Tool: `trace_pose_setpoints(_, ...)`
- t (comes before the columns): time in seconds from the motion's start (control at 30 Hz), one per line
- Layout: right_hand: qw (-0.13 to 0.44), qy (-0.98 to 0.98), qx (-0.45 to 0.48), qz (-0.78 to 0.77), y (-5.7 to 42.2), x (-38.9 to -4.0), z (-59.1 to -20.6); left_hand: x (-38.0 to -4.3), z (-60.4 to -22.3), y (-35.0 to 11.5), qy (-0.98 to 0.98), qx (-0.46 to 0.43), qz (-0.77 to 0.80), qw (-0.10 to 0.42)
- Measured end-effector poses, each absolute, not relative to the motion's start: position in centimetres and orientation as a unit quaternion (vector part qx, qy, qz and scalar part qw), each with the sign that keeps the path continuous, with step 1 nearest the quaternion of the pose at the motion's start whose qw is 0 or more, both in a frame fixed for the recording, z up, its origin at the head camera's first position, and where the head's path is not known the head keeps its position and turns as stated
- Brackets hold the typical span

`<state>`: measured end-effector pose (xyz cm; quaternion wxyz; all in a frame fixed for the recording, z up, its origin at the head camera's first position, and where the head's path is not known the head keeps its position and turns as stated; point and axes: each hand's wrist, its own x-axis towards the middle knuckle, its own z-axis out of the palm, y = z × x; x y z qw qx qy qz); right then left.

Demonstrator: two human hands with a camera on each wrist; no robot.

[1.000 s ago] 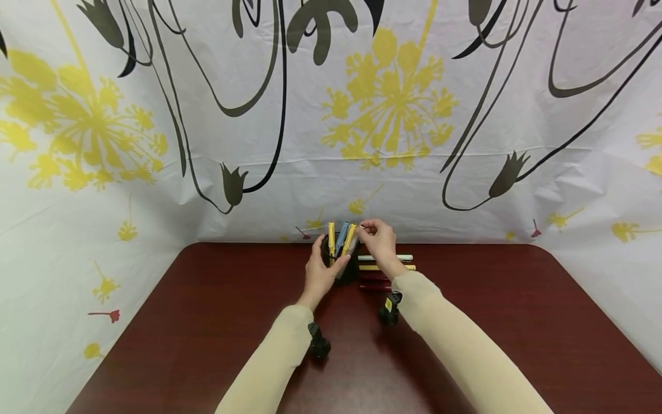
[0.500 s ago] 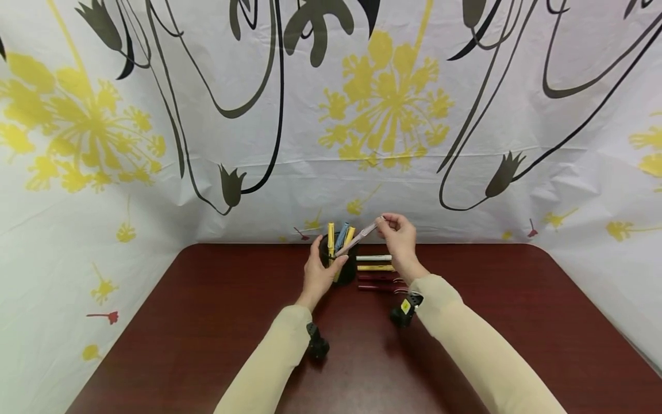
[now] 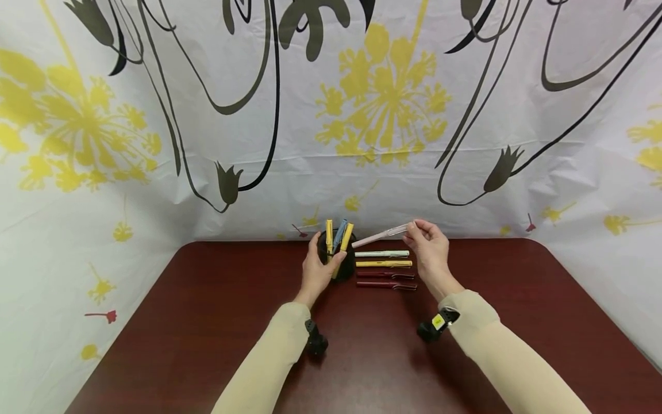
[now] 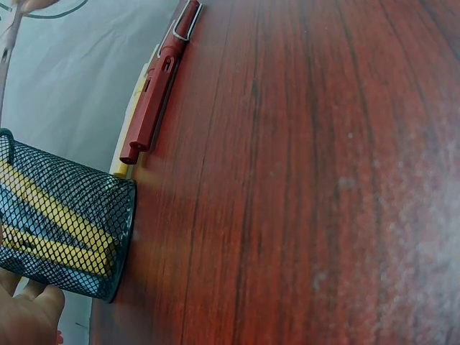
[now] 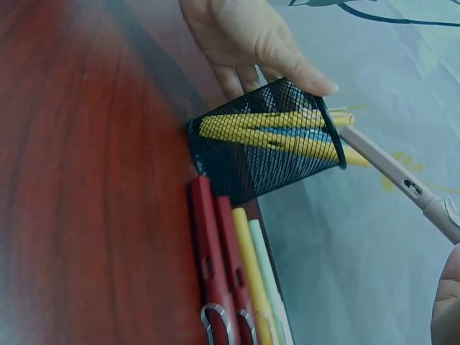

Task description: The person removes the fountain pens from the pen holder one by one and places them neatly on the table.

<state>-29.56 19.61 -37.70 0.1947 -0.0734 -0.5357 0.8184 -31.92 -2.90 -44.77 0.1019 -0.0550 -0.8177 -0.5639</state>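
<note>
My left hand (image 3: 316, 275) grips a black mesh pen cup (image 3: 349, 269), its thumb at the near side by the rim. Two yellow pens (image 3: 346, 236) and a blue pen (image 3: 339, 236) stand tilted inside; in the right wrist view the cup's mesh (image 5: 277, 154) lets them show through. Between the fingers and thumb of my right hand (image 3: 433, 256) a pale pink pen (image 3: 380, 236) is pinched by its clip end. Its other end points left to the cup, just outside the rim in the head view. Only part of the right hand (image 5: 447, 298) appears in the right wrist view.
Right of the cup, pens lie in a row on the dark red wooden table (image 3: 362, 356): a pale green one (image 3: 383, 253), a yellow one (image 3: 384, 264) and two dark red ones (image 3: 385, 285). A white patterned cloth (image 3: 289, 132) hangs behind the table.
My right hand has drawn the pale pink pen up out of the cup and moved right with it, tipping it nearly level. The left hand keeps its hold on the cup.
</note>
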Motion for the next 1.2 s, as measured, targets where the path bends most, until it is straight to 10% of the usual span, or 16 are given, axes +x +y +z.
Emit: trace_pose_setpoints(1.2, 0.044, -0.700, -0.019, 0.712, 24.1, -23.3, -44.6, -32.0, -44.7, -3.1, -0.817, -0.060, -0.566, 0.096)
